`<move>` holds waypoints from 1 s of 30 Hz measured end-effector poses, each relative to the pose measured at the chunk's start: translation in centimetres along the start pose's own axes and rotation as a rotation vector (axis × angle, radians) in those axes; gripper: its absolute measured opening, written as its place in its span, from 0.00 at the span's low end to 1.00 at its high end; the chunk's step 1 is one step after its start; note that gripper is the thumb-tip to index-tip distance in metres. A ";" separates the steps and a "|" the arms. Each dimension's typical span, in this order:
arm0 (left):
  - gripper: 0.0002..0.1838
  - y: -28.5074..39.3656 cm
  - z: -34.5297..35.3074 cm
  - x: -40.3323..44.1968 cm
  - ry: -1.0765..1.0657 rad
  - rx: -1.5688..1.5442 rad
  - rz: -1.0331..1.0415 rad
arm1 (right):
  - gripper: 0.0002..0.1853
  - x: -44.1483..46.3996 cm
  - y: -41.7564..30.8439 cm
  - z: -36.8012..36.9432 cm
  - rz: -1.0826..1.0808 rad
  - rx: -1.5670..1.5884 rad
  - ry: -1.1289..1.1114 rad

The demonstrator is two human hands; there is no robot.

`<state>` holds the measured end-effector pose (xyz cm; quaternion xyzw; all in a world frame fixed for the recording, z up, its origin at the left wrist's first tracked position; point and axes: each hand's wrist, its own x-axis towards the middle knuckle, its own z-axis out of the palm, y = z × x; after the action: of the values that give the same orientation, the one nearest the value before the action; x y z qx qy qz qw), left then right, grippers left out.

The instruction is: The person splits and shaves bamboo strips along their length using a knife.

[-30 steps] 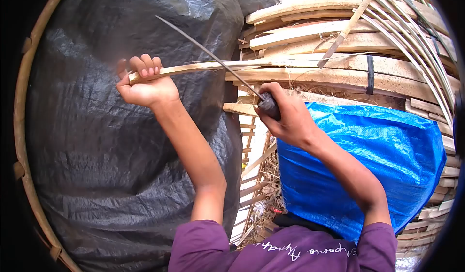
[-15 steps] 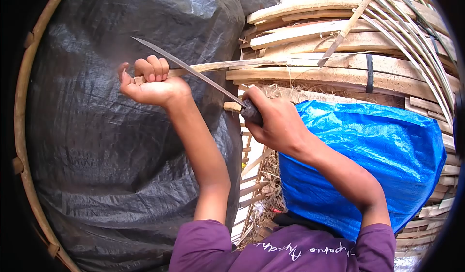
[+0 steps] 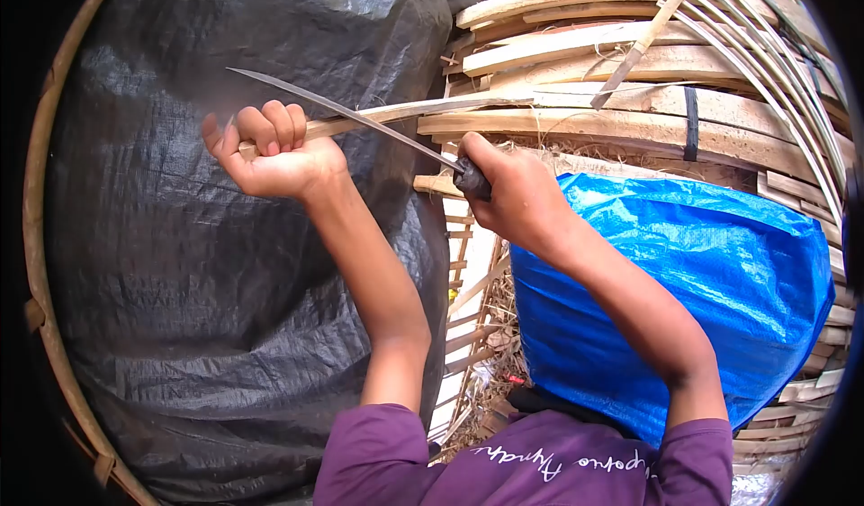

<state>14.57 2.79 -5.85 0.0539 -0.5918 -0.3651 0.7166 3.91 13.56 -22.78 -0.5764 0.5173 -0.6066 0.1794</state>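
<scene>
My left hand [image 3: 279, 152] is closed around one end of a pale bamboo strip [image 3: 405, 110], whose other end reaches right toward the stacked wood. In my right hand [image 3: 513, 191] is the dark handle of a long, narrow-bladed knife [image 3: 387, 130]. The blade slants up and left across the strip, its tip beyond my left hand's knuckles. Blade and strip cross just right of my left fingers; whether the edge bites into the strip I cannot tell.
A black tarp [image 3: 243, 299] covers the left side, bordered by a curved bamboo pole [image 3: 36, 191]. A blue tarp [image 3: 675, 281] lies under my right arm. Split bamboo pieces [image 3: 585, 126] are stacked at upper right, with thin strips [image 3: 765, 83] and a loose stick [image 3: 648, 42] on them.
My left hand has shifted slightly left with the strip. My right hand and the knife have moved a little up, and the blade tip sits farther left.
</scene>
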 end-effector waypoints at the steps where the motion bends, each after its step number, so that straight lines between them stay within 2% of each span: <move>1: 0.13 0.0 -0.1 0.0 -0.008 -0.005 0.006 | 0.18 -0.3 0.3 -0.1 0.006 -0.021 -0.006; 3: 0.13 0.0 -0.2 -0.3 -0.018 -0.006 0.003 | 0.15 -0.5 1.7 -0.1 0.058 -0.103 -0.005; 5: 0.13 0.2 0.0 0.0 0.005 0.019 0.005 | 0.16 -1.2 4.8 -1.2 0.255 -0.184 -0.034; 7: 0.13 -0.3 0.0 0.4 -0.043 -0.023 -0.010 | 0.15 -2.3 9.6 -1.9 0.288 -0.166 -0.017; 11: 0.12 -0.8 0.6 0.8 0.010 -0.010 0.008 | 0.14 -1.8 9.0 -2.4 0.323 -0.211 -0.064; 13: 0.10 -0.7 -0.1 1.0 -0.030 -0.062 -0.018 | 0.13 -0.8 6.5 -2.5 0.290 -0.155 -0.095; 15: 0.08 -0.7 -0.5 1.0 0.016 -0.034 -0.021 | 0.14 0.0 4.0 -1.3 0.133 -0.072 -0.050; 18: 0.07 -0.5 -1.0 0.6 0.057 0.027 0.029 | 0.13 0.8 2.2 -0.7 0.025 0.045 -0.022; 19: 0.07 -0.6 -1.5 0.7 0.063 0.029 0.025 | 0.12 0.6 3.5 -0.2 0.027 0.063 0.001; 22: 0.07 -0.6 -3.0 1.0 0.138 0.072 0.031 | 0.11 -1.0 7.9 0.1 0.226 -0.037 0.006; 23: 0.07 -0.5 -3.4 1.0 0.120 0.053 0.017 | 0.11 -1.3 8.5 0.0 0.208 -0.126 -0.001; 26: 0.07 -0.6 -4.5 1.0 0.103 0.035 0.003 | 0.12 -1.1 8.3 0.1 0.163 -0.131 0.002; 30: 0.07 0.0 -4.3 0.0 0.053 -0.021 0.002 | 0.12 -0.2 3.1 -0.3 0.080 -0.204 -0.079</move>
<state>18.41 1.23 -7.10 0.0554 -0.5686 -0.3691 0.7331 2.50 12.59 -25.41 -0.5942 0.5914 -0.5199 0.1640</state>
